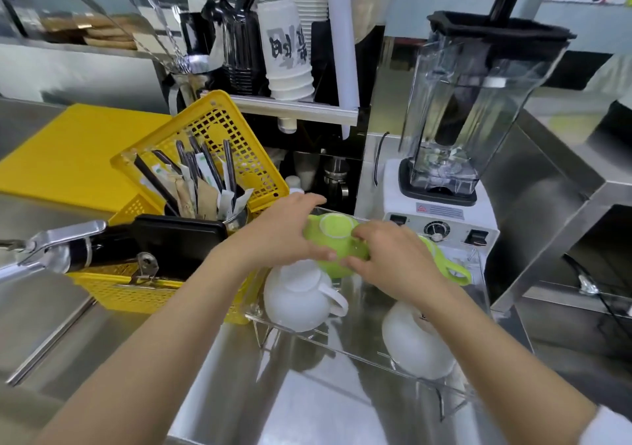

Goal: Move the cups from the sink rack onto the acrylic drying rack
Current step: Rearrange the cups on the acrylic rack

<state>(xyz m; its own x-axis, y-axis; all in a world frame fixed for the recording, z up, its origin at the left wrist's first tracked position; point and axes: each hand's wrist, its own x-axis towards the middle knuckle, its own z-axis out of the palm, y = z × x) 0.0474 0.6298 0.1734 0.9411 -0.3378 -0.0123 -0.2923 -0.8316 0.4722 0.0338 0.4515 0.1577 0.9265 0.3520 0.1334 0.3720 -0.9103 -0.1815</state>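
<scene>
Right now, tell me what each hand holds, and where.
Both hold one upturned green cup: left hand on its left side, right hand on its right side.

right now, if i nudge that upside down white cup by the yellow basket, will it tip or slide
The white cup looks glazed, so probably slippery on the clear acrylic rack. Inverted on its wide rim, it likely slides rather than tips. It seems ceramic, so probably chips if knocked.

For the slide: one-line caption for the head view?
Both hands, left and right, set an upside-down green cup on the acrylic drying rack beside two white cups.
</scene>
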